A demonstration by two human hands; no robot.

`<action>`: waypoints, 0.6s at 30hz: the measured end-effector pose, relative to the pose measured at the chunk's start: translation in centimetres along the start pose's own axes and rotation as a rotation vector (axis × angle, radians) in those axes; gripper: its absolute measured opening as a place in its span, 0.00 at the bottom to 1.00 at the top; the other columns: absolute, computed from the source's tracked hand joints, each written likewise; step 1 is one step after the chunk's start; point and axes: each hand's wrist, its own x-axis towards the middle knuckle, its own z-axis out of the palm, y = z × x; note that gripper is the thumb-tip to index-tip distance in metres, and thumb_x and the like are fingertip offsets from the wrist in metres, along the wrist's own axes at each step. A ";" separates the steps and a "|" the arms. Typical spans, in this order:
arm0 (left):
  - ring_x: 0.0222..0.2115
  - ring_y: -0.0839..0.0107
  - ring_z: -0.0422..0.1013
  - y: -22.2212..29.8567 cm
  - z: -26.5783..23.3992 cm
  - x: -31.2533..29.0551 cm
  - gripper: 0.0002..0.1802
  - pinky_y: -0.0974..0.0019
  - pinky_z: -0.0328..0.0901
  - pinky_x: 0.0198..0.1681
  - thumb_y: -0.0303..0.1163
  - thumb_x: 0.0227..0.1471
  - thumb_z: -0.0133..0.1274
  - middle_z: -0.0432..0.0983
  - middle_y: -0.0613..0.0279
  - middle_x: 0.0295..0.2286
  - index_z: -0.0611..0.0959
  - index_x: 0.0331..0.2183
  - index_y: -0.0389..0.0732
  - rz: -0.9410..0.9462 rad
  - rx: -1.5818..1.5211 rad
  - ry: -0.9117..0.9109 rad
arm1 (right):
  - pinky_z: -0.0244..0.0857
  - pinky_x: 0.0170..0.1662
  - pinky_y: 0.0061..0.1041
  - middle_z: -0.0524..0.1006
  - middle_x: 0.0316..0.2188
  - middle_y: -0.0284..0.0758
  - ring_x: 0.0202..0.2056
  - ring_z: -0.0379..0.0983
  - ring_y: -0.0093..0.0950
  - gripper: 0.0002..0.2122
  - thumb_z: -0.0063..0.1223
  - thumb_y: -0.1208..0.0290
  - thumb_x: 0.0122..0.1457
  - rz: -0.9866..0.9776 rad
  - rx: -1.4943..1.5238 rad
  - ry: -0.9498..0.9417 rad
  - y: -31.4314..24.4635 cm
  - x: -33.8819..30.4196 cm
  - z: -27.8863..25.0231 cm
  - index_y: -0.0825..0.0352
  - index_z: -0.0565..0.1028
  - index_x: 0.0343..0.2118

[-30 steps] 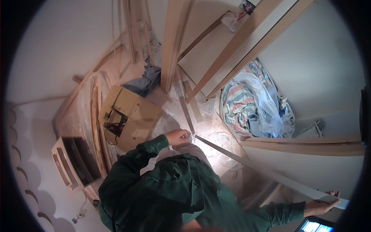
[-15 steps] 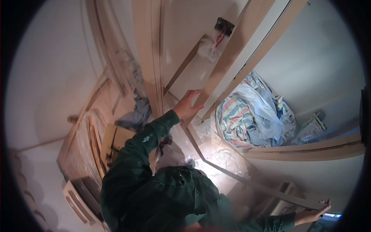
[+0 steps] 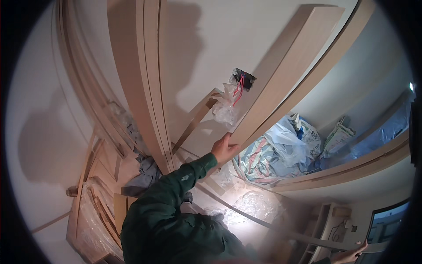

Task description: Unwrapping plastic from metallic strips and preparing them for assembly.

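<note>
Left hand [image 3: 225, 149] now higher, on leaning wooden board's [image 3: 285, 75] lower end.

1. An open wall box [image 3: 244, 79] with red wires is seen on the pale wall, a crumpled clear plastic bag [image 3: 225, 108] hanging just below it.
2. A striped woven sack [image 3: 263, 159] – lined with clear plastic – is heaped on the floor.
3. A grey cloth [image 3: 143, 176] is laid beside stacked wooden offcuts [image 3: 99, 189].

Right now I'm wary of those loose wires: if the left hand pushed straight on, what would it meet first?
Probably the pale wooden board the left hand already touches; the wires lie higher up.
</note>
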 end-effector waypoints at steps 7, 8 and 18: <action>0.39 0.50 0.73 -0.1 -7.6 -3.6 0.22 0.58 0.67 0.41 0.39 0.53 0.51 0.74 0.47 0.38 0.72 0.46 0.38 0.239 -0.107 -0.016 | 0.62 0.45 0.27 0.73 0.43 0.34 0.41 0.68 0.26 0.20 0.40 0.56 0.65 -0.034 0.116 0.007 6.5 1.7 -1.9 0.68 0.74 0.47; 0.39 0.51 0.73 0.6 -9.0 -3.2 0.20 0.59 0.67 0.41 0.39 0.54 0.50 0.75 0.47 0.38 0.73 0.46 0.38 0.183 -0.135 -0.017 | 0.62 0.44 0.26 0.72 0.42 0.33 0.41 0.68 0.26 0.20 0.42 0.55 0.65 0.028 0.131 0.024 5.6 1.2 -1.7 0.68 0.74 0.47; 0.33 0.78 0.62 -2.5 -11.4 3.0 0.17 0.73 0.59 0.39 0.40 0.62 0.41 0.68 0.70 0.30 0.74 0.39 0.35 0.128 -0.566 0.471 | 0.61 0.43 0.26 0.70 0.37 0.31 0.39 0.66 0.24 0.18 0.41 0.57 0.65 -0.026 0.101 0.044 6.3 0.7 -2.2 0.66 0.74 0.47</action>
